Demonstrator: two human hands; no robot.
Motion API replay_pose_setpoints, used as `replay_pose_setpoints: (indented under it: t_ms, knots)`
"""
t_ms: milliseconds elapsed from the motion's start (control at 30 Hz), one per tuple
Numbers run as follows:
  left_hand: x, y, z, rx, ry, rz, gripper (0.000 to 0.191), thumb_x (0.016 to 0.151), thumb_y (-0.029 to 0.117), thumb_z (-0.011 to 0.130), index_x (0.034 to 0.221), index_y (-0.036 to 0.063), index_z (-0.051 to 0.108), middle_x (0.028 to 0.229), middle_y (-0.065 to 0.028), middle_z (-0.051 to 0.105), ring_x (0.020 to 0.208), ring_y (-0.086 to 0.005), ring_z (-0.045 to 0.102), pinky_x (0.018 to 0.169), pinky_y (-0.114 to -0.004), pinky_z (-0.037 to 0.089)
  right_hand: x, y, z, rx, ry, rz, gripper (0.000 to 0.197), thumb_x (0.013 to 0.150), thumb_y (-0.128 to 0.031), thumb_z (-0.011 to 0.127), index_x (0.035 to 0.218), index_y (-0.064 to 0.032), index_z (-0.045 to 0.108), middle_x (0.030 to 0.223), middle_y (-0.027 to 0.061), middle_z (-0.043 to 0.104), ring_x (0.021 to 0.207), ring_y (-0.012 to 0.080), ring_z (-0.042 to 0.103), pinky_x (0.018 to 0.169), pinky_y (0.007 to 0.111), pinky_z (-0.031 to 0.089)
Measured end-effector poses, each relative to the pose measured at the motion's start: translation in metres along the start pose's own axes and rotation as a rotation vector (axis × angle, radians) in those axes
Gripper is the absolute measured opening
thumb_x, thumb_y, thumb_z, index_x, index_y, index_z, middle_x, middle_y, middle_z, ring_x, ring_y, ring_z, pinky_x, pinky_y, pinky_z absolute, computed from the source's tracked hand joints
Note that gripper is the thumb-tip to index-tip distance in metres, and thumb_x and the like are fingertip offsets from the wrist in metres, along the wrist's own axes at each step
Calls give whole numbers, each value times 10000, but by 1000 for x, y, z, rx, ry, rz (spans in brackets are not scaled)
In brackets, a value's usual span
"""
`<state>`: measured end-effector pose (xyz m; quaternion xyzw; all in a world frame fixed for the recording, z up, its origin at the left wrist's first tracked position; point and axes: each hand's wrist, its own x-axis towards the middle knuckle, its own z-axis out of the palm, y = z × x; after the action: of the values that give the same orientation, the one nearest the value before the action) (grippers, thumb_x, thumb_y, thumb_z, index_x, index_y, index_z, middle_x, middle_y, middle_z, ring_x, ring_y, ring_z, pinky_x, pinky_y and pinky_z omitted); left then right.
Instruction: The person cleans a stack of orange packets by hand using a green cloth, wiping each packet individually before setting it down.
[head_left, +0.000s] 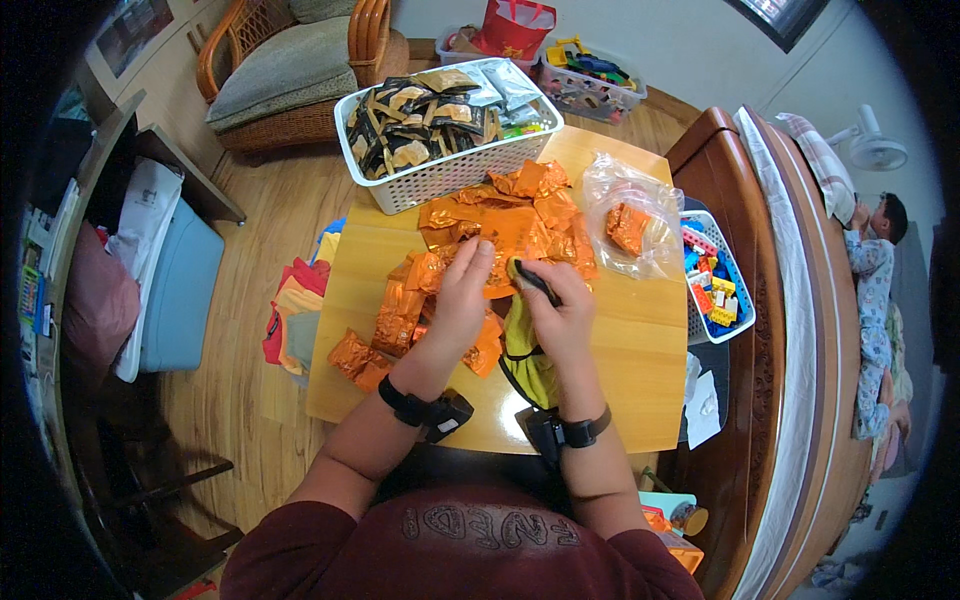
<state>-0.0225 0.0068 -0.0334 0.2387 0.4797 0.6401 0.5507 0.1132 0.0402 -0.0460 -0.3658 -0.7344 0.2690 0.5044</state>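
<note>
My left hand (463, 300) grips the left edge of an orange foil packet (510, 225), its thumb lying on top. In my right hand (561, 307) is a bunched yellow-green cloth (523, 330) with dark edging. A fold of that cloth touches the lower right of the packet, and the rest hangs down onto the wooden table (630, 360). More orange foil packets (555, 206) lie heaped behind and around both hands. Some orange packets (360, 360) are at the table's left front. What lies directly under my hands is hidden.
A white perforated basket (450, 176) of black-and-gold packets stands at the table's back. To the right, a clear plastic bag (667, 202) has an orange packet (628, 229) on or inside it. A basket of toy bricks (716, 289) sits beside the table. A person (874, 300) lies on the bed.
</note>
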Motion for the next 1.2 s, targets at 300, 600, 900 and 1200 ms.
replay_pose_setpoints:
  t_ms: [300,600,900,1200]
  knots:
    - [8,-24,-9,69,-170,111,582,1087,415,413,1417,-63,438,1346,-113,538,1239,-170,482,1069,-295,364,-1,-10,5,-96,1,-98,196,818,-31,746,1013,-47,739,785,120,637,720,269,635,643,336,503]
    - [5,-19,-2,27,-118,158,504,1099,389,376,1341,-36,499,1260,-106,577,1181,-173,525,1048,-305,387,2,1,1,-89,29,-49,198,815,-53,761,1012,-51,740,780,126,624,751,277,643,646,351,509]
    - [12,-14,-4,-362,-249,76,387,1108,316,322,1315,30,479,1254,-114,574,1147,-204,586,995,-363,487,-4,-6,6,-109,-58,-37,229,798,-67,763,1022,-116,759,808,110,623,743,267,653,655,339,532]
    - [14,-13,-12,-393,-191,102,376,1105,304,321,1315,36,482,1246,-115,586,1145,-225,605,1001,-399,498,-5,-9,4,-99,-151,-81,267,779,-5,744,1030,-93,762,781,86,607,709,226,618,642,324,498]
